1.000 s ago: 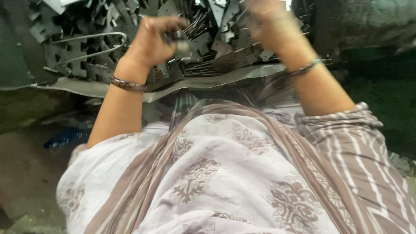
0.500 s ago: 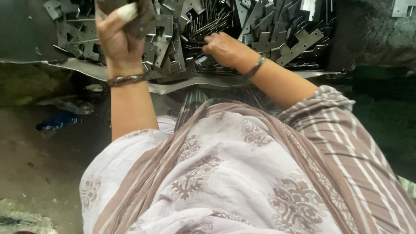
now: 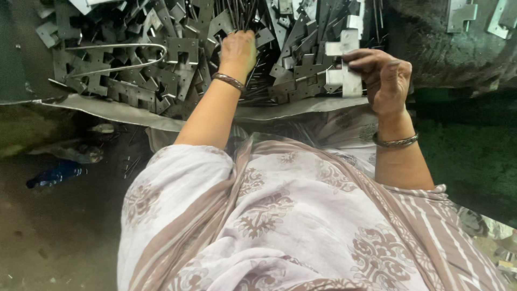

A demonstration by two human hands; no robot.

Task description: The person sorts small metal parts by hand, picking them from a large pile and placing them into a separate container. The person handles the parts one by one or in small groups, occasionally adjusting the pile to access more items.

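The right hand [image 3: 385, 78] pinches a pale, flat, notched metal bracket [image 3: 344, 67] between thumb and fingers, holding it just above the heap of grey stamped metal plates [image 3: 134, 81]. The left hand [image 3: 237, 51] is closed into the bundle of thin dark metal rods [image 3: 237, 13] among the heap

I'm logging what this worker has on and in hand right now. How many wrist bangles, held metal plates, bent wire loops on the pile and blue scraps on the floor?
Wrist bangles: 2, one on the left wrist, one on the right
Metal plate in the right hand: 1
Bent wire loop: 1
Blue scrap on the floor: 1
Total: 5
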